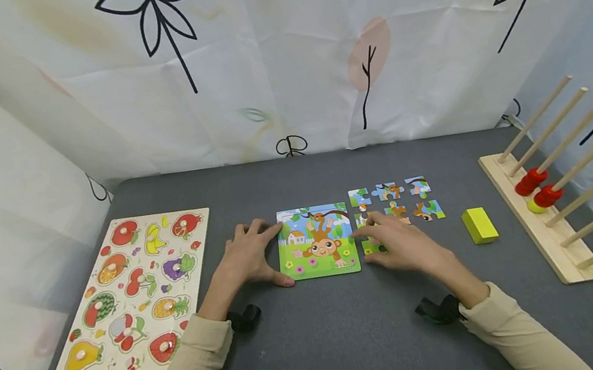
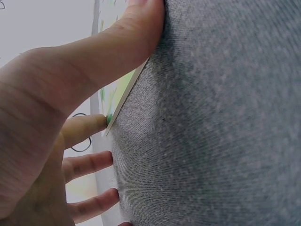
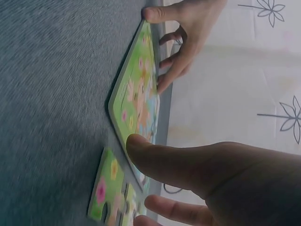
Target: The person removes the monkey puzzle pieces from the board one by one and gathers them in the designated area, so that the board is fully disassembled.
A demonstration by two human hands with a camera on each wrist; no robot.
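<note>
A square monkey picture board (image 1: 316, 233) lies flat on the grey table between both hands. My left hand (image 1: 246, 254) is at its left edge, thumb at the near corner and index finger farther up; the other fingers are spread in the left wrist view. Along the right edge is my right hand (image 1: 405, 245), its thumb touching the board (image 3: 136, 94) in the right wrist view. Loose jigsaw pieces (image 1: 387, 190) lie in rows right of the board. Under and beside the right hand a green piece with flowers (image 3: 107, 181) is partly covered.
A fruit peg puzzle board (image 1: 146, 299) lies at the left. To the right are a yellow block (image 1: 479, 226) and a wooden rack (image 1: 560, 234) with slanting pegs and red beads (image 1: 547, 196). A printed curtain (image 1: 275, 52) hangs behind the table (image 1: 333, 341).
</note>
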